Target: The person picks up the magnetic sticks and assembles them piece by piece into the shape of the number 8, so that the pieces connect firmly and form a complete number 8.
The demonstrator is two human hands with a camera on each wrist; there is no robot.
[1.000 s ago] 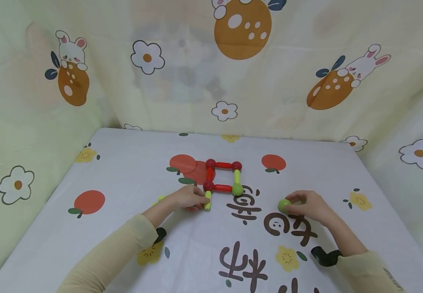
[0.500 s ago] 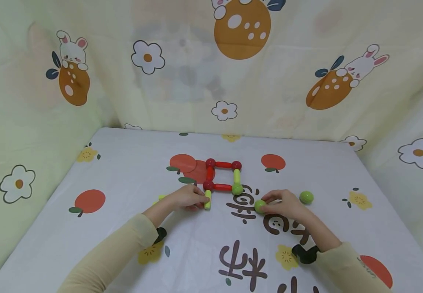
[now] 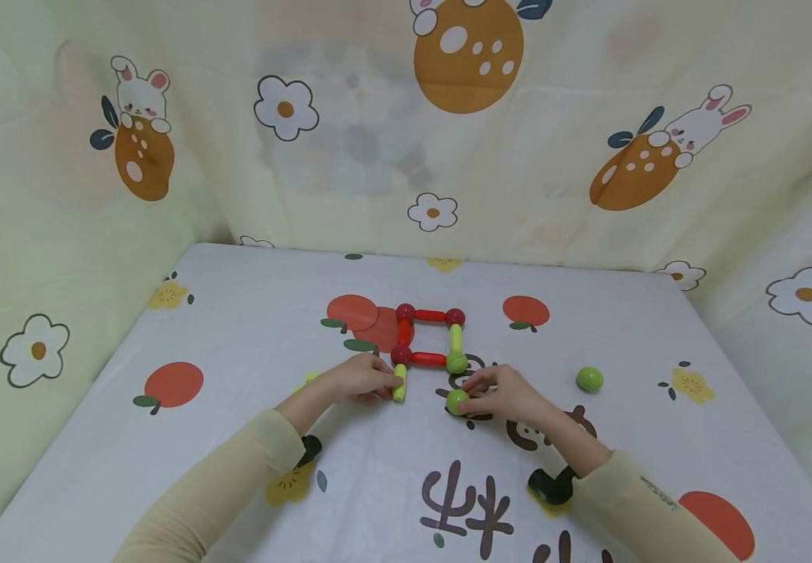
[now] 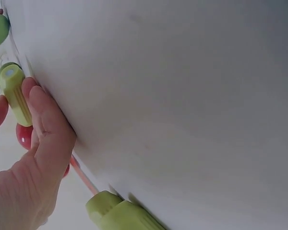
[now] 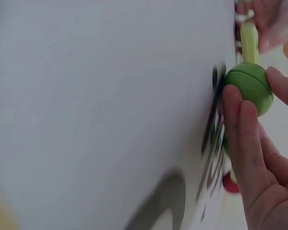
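Observation:
My left hand [image 3: 362, 380] pinches a yellow-green rod [image 3: 400, 385] whose far end meets the lower-left red ball [image 3: 401, 355] of a square frame. That frame is made of red rods [image 3: 429, 360], a yellow-green rod [image 3: 456, 338], red balls and a green ball [image 3: 456, 363] at its lower-right corner. Just in front of that corner my right hand [image 3: 507, 395] holds another green ball [image 3: 457, 402] between thumb and fingers. In the right wrist view the held ball [image 5: 252, 88] shows a seam around it, and overlaps the left hand's rod [image 5: 249, 43].
A loose green ball [image 3: 590, 379] lies to the right on the printed white cloth [image 3: 237, 328]. Yellow-green pieces [image 4: 120, 213] lie beside the left wrist, partly hidden behind it in the head view. A patterned curtain [image 3: 356, 172] stands behind the table.
My right hand has carried the green ball leftward across the cloth, up close to the frame, and the loose green ball on the right has come into view. The left hand holds still.

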